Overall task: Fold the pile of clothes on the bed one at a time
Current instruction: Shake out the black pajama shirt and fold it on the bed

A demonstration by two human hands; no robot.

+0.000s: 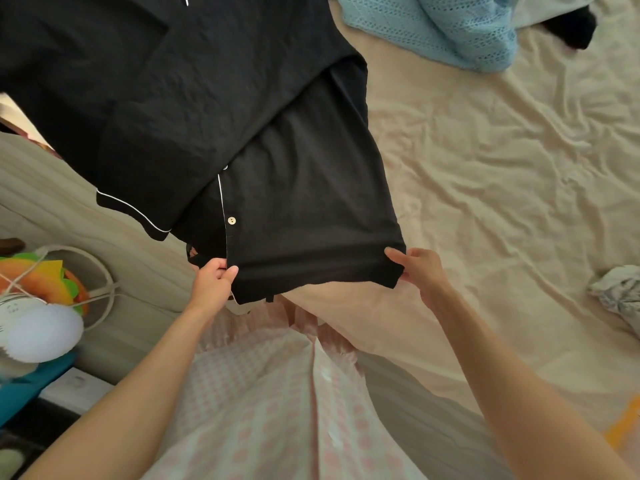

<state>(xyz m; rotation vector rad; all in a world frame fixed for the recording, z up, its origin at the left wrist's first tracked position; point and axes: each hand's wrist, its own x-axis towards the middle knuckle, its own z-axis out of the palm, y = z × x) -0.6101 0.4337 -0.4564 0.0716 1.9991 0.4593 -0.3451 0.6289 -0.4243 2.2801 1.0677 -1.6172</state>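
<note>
Both your hands pinch the black shirt's (214,109) hem, left hand (212,284) and right hand (417,268), spreading it over the bed's (502,161) near edge. Nothing looks folded yet; a blue knit (450,29) waits at the far edge.

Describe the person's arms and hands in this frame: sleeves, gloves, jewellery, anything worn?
Both forearms are bare as far as the frame shows; no sleeves reach them. The left hand and right hand wear no gloves, and no rings, watch or bracelets are visible. Nails look short and unpainted. Below the arms, the person wears a pink-and-white checked garment with a button placket.
</note>
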